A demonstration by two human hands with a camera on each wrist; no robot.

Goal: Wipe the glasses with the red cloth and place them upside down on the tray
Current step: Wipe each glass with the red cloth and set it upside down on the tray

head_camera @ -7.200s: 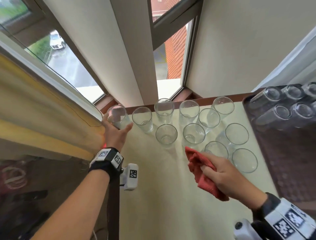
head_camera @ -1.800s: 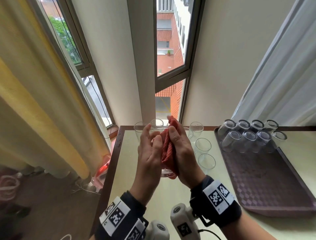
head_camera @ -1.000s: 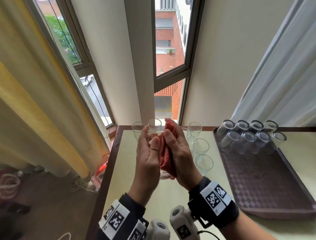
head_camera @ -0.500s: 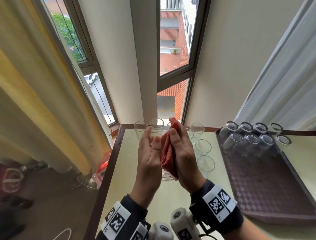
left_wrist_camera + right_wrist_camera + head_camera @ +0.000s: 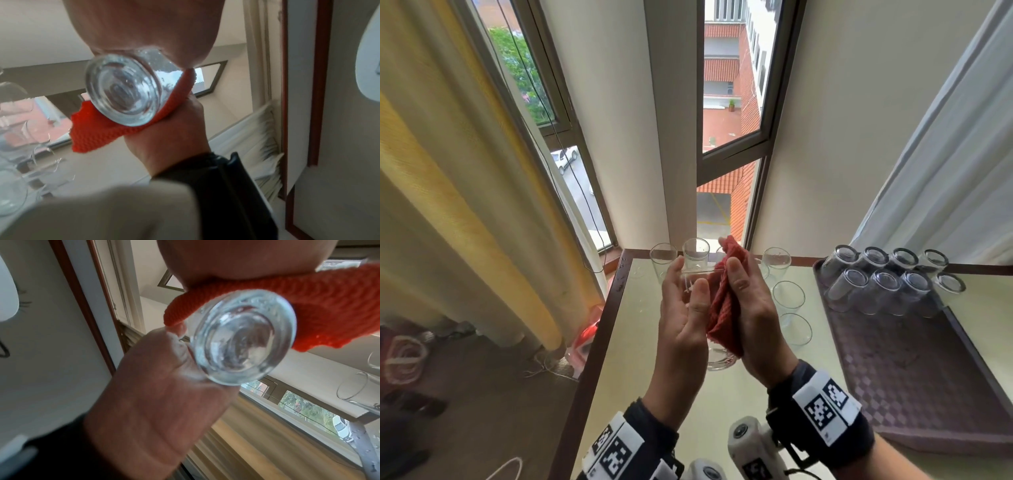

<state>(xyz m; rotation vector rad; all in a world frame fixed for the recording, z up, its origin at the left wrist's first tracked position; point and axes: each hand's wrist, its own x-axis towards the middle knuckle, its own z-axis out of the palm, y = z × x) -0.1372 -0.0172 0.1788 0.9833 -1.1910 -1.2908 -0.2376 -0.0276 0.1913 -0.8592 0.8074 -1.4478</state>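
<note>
Head view: I'm holding one glass (image 5: 710, 329) up off the table (image 5: 640, 342), my left hand (image 5: 681, 329) cupping its left side with fingers nearly straight along the wall and thumb on the front, my right hand (image 5: 751, 318) pressing the red cloth (image 5: 726, 301) against the right side, fingers curled over the fabric. Compared with half a second ago the grip is barely changing, the cloth is just sliding slightly up toward the rim, so I'm judging the wipe as mid-stroke, not finished. The tray (image 5: 914, 373) is sitting to my right with nine glasses (image 5: 887, 284) already upside down at its far end; several unwiped glasses (image 5: 787, 298) are standing upright on the table behind my hands, so I'm reckoning the task is roughly halfway. Left wrist view: I'm seeing the thick glass base (image 5: 123, 92) pointing at the camera, the cloth (image 5: 92, 129) wrapping under it, the right hand (image 5: 170, 129) clutching cloth against the glass; my own left fingers are mostly out of frame, only the palm touching the wall. Right wrist view: same base (image 5: 242, 337), cloth (image 5: 308, 305) bunching above it, left hand (image 5: 164, 386) supporting from below, fingers lying along the glass. Next I'm probably finishing the rub, then flipping it onto the tray beside the others.
</note>
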